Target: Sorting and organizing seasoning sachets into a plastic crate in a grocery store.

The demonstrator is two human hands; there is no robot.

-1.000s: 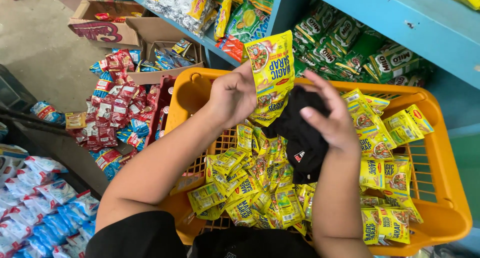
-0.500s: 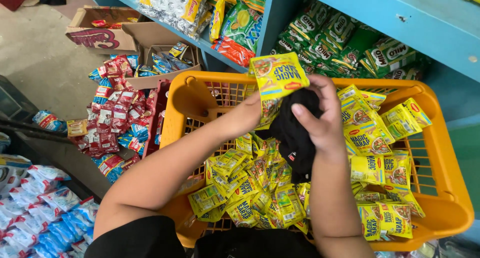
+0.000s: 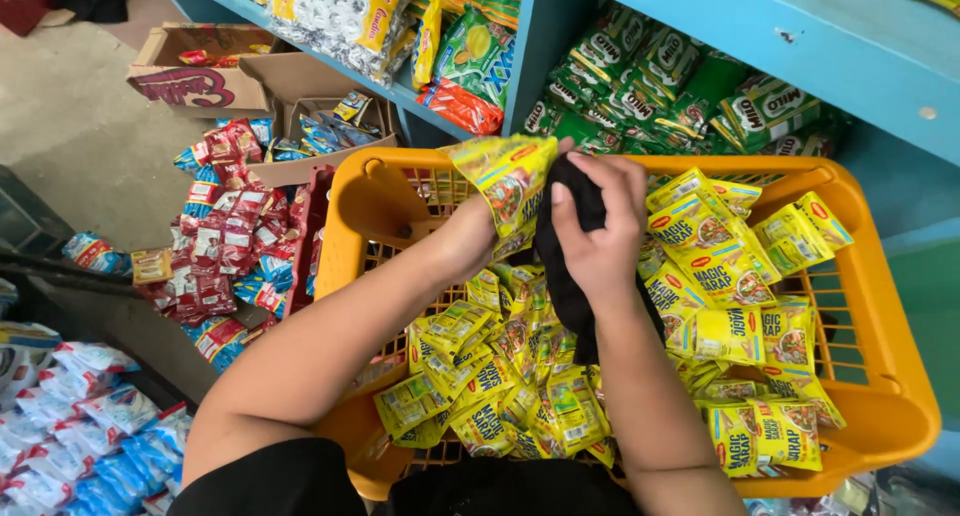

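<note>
Above an orange plastic basket (image 3: 880, 376) full of several yellow sachet strips (image 3: 520, 386), my left hand (image 3: 470, 238) holds up a yellow sachet strip (image 3: 510, 181); most of that hand is hidden behind it. My right hand (image 3: 600, 231) grips a black cloth (image 3: 565, 266) and presses it against the held strip. The cloth hangs down between my forearms into the basket.
A blue shelf unit (image 3: 700, 16) stands behind the basket, stocked with green sachets (image 3: 650, 86) and other snack packs. Red and blue sachet strips (image 3: 220, 256) and open cardboard boxes (image 3: 200, 76) lie on the floor at left. White-and-blue packets (image 3: 70, 416) fill the lower left.
Both hands have shifted slightly up and toward the basket's far rim with the strip and cloth. My right hand has moved the cloth higher along the strip.
</note>
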